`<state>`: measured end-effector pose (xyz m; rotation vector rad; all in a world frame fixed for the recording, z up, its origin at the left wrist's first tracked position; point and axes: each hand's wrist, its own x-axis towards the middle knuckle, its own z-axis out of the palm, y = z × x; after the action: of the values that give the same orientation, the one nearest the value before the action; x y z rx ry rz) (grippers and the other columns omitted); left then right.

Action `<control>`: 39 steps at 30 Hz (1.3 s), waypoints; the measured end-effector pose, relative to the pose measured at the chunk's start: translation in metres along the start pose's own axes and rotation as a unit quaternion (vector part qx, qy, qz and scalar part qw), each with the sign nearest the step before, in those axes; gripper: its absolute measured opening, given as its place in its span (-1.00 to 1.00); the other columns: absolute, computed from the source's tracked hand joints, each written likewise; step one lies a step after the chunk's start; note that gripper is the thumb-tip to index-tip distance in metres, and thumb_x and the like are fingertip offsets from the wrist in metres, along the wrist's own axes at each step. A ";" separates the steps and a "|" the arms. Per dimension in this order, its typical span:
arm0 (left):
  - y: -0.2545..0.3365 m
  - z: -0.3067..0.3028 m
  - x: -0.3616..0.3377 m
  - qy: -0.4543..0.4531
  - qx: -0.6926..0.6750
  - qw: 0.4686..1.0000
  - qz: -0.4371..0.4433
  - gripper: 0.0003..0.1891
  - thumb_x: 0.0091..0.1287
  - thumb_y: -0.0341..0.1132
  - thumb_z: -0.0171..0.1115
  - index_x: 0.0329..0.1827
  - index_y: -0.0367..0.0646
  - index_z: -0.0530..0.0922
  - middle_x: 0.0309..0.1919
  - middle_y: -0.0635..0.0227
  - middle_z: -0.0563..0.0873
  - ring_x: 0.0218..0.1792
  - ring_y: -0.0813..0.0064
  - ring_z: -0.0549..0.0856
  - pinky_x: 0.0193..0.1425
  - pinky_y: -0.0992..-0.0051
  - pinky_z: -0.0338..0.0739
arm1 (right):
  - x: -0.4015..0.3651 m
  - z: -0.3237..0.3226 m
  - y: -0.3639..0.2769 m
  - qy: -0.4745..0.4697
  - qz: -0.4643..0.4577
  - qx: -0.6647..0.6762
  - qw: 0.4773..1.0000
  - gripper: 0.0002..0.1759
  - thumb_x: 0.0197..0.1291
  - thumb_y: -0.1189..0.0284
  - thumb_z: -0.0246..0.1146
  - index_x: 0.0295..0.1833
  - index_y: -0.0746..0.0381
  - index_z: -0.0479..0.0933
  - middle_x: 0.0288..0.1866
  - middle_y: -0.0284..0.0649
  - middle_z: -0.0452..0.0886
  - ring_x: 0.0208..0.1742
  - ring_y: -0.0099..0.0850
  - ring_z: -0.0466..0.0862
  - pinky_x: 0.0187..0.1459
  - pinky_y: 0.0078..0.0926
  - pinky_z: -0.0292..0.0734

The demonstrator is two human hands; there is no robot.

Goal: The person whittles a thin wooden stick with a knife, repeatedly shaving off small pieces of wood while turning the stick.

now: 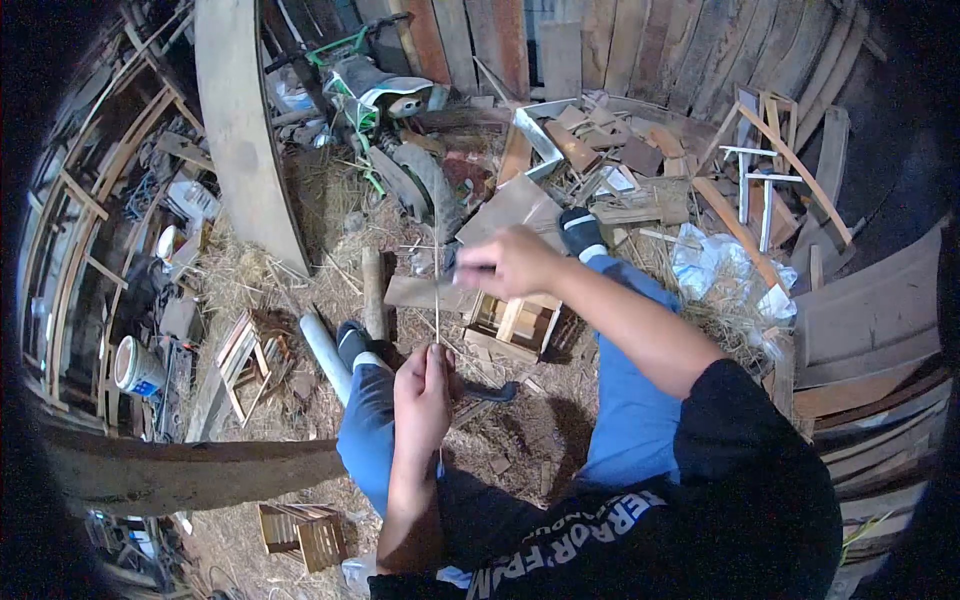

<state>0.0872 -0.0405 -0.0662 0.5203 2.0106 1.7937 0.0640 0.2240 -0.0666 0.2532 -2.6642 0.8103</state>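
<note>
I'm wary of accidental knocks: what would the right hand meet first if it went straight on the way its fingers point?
Probably the thin strip in the left hand, just beyond the right hand's fingers, though depth is unclear and it might pass by.

Plank wall (655, 50) ahead of me; dirt floor (320, 500) strewn with straw and wood scraps (600, 140); wooden racks (85, 230) on my left; light falls mid-floor, corners dark; boards (870, 300) stacked right.

Left grip (424, 390) pinches thin strip (437, 312); right grip (512, 264) near it (slightly blurred).
</note>
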 end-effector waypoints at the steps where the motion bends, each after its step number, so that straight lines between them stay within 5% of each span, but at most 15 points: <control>1: 0.002 -0.002 -0.003 -0.007 0.004 1.000 -0.008 -0.65 0.71 -0.21 -0.03 -0.29 -0.17 0.50 -0.57 0.56 0.45 -0.57 0.72 0.42 -0.48 0.59 0.32 | 0.008 0.000 0.014 0.025 0.070 0.008 0.997 -0.60 0.41 -0.04 0.25 -0.18 0.06 0.69 -0.38 -0.06 0.72 -0.33 0.00 0.74 -0.28 -0.04 0.58; 4: 0.008 0.000 -0.006 -0.014 0.015 1.000 0.014 -0.65 0.71 -0.21 -0.02 -0.29 -0.18 0.50 -0.57 0.55 0.46 -0.58 0.72 0.44 -0.48 0.58 0.35 | 0.026 -0.026 0.053 0.145 0.167 -0.001 0.975 -0.59 0.48 0.02 0.22 -0.20 0.15 0.65 -0.36 -0.16 0.75 -0.36 -0.14 0.74 -0.25 -0.12 0.57; 6: 0.015 0.001 -0.007 -0.018 0.012 1.000 0.006 -0.66 0.70 -0.21 -0.01 -0.28 -0.18 0.51 -0.58 0.54 0.45 -0.58 0.71 0.45 -0.48 0.57 0.38 | 0.028 -0.001 0.074 0.381 0.079 0.097 0.916 -0.53 0.52 0.02 0.20 -0.30 0.19 0.60 -0.43 -0.28 0.70 -0.44 -0.33 0.67 -0.32 -0.26 0.53; 9: 0.021 0.002 -0.012 -0.001 0.025 0.999 0.041 -0.66 0.69 -0.24 -0.01 -0.29 -0.22 0.53 -0.58 0.50 0.49 -0.58 0.70 0.47 -0.48 0.54 0.39 | 0.003 -0.003 0.057 0.260 0.200 0.359 0.874 -0.51 0.52 -0.02 0.20 -0.34 0.14 0.56 -0.48 -0.44 0.58 -0.51 -0.55 0.54 -0.45 -0.48 0.42; 10: 0.025 0.004 -0.014 0.004 0.030 0.998 0.055 -0.65 0.69 -0.25 -0.01 -0.29 -0.23 0.54 -0.57 0.50 0.49 -0.58 0.69 0.47 -0.48 0.54 0.39 | -0.008 -0.020 0.007 0.242 0.270 0.433 0.825 -0.56 0.50 -0.05 0.23 -0.29 0.05 0.52 -0.50 -0.56 0.43 -0.58 -0.69 0.38 -0.56 -0.66 0.23; 12: 0.028 0.007 -0.017 0.005 0.034 0.995 0.099 -0.65 0.68 -0.28 -0.01 -0.31 -0.26 0.54 -0.60 0.49 0.48 -0.57 0.71 0.45 -0.49 0.53 0.33 | -0.019 -0.023 -0.023 0.214 0.253 0.495 0.803 -0.63 0.53 0.02 0.23 -0.21 0.06 0.45 -0.57 -0.60 0.26 -0.67 -0.74 0.20 -0.66 -0.66 0.05; 18: 0.051 0.011 -0.051 -0.010 0.136 0.976 0.170 -0.65 0.65 -0.30 0.03 -0.32 -0.32 0.55 -0.61 0.42 0.48 -0.55 0.70 0.42 -0.48 0.47 0.30 | -0.040 -0.057 -0.109 0.159 0.209 0.574 0.776 -0.75 0.43 0.15 0.37 -0.05 0.06 0.57 -0.54 -0.66 0.31 -0.64 -0.79 0.24 -0.63 -0.68 0.07; 22: 0.061 0.017 -0.072 0.025 0.132 0.954 0.270 -0.72 0.59 -0.33 0.11 -0.31 -0.31 0.56 -0.61 0.11 0.54 -0.60 0.46 0.51 -0.44 0.33 0.40 | -0.053 -0.082 -0.163 0.197 0.196 0.562 0.779 -0.81 0.47 0.27 0.35 0.00 0.11 0.53 -0.55 -0.62 0.32 -0.66 -0.79 0.24 -0.63 -0.71 0.11; 25: 0.082 0.013 -0.102 0.013 0.148 0.951 0.269 -0.72 0.63 -0.34 0.05 -0.27 -0.31 0.57 -0.55 0.34 0.57 -0.46 0.66 0.52 -0.36 0.46 0.43 | -0.067 -0.096 -0.196 0.183 0.169 0.557 0.792 -0.82 0.47 0.30 0.35 0.01 0.11 0.54 -0.54 -0.62 0.35 -0.66 -0.80 0.26 -0.62 -0.71 0.12; 28: 0.091 0.011 -0.126 0.024 0.125 0.956 0.263 -0.71 0.64 -0.31 0.05 -0.26 -0.31 0.57 -0.55 0.28 0.59 -0.45 0.65 0.56 -0.34 0.46 0.45 | -0.080 -0.108 -0.226 0.157 0.150 0.556 0.803 -0.89 0.50 0.33 0.31 -0.02 0.10 0.55 -0.54 -0.62 0.36 -0.66 -0.80 0.26 -0.62 -0.72 0.12; 29: 0.086 0.015 -0.124 0.044 0.060 0.942 0.328 -0.78 0.57 -0.37 0.10 -0.27 -0.28 0.54 -0.62 0.03 0.52 -0.66 0.13 0.54 -0.50 0.24 0.37 | -0.084 -0.112 -0.235 0.148 0.144 0.555 0.806 -0.90 0.50 0.34 0.30 -0.03 0.10 0.56 -0.54 -0.62 0.36 -0.66 -0.80 0.26 -0.62 -0.72 0.12; 37: 0.118 0.000 -0.154 0.065 0.102 0.924 0.362 -0.77 0.60 -0.38 0.04 -0.25 -0.29 0.56 -0.47 -0.07 0.67 -0.41 -0.10 0.73 -0.32 0.08 0.54 | -0.078 -0.127 -0.279 0.085 0.121 0.633 0.760 -0.85 0.51 0.33 0.29 0.02 0.17 0.56 -0.53 -0.59 0.28 -0.65 -0.76 0.26 -0.64 -0.70 0.17; 39: 0.125 0.002 -0.156 0.073 0.111 0.920 0.369 -0.71 0.64 -0.31 0.00 -0.26 -0.27 0.56 -0.55 0.07 0.62 -0.50 0.22 0.68 -0.38 0.24 0.48 | -0.076 -0.128 -0.280 0.084 0.117 0.646 0.750 -0.85 0.51 0.33 0.29 0.02 0.16 0.56 -0.52 -0.57 0.30 -0.65 -0.74 0.26 -0.62 -0.69 0.17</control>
<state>0.2228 -0.1064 0.0645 1.4093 2.3229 2.0424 0.2438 0.0718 0.1455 0.1280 -1.5086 2.4826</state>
